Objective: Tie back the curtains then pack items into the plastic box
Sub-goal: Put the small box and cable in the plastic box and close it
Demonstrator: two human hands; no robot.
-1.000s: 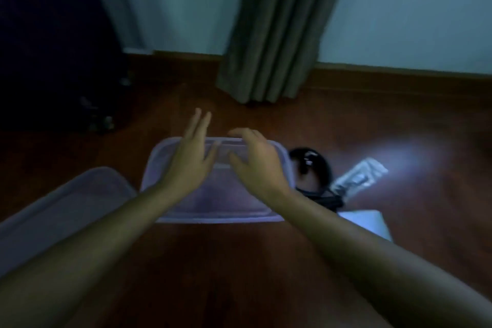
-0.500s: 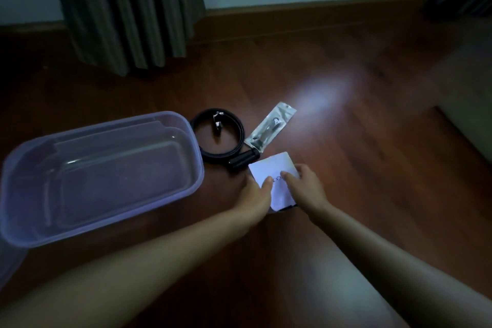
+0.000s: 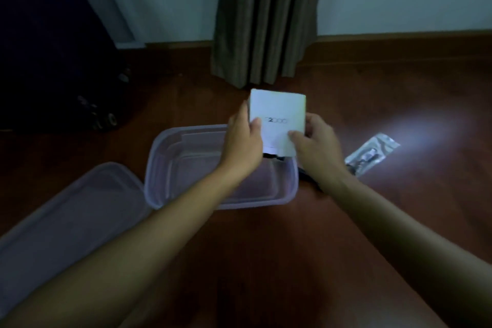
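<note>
Left hand (image 3: 243,142) and right hand (image 3: 318,148) pinch a small white box (image 3: 278,112) by its sides, thumbs on its printed face, directly above the open plastic box (image 3: 157,165). Lid (image 3: 66,208) lies left of the left forearm; sealed packet (image 3: 371,154) lies right of the right hand.

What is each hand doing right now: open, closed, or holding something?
Left hand: holding the white box by its left edge.
Right hand: holding the same box by its right edge.
</note>
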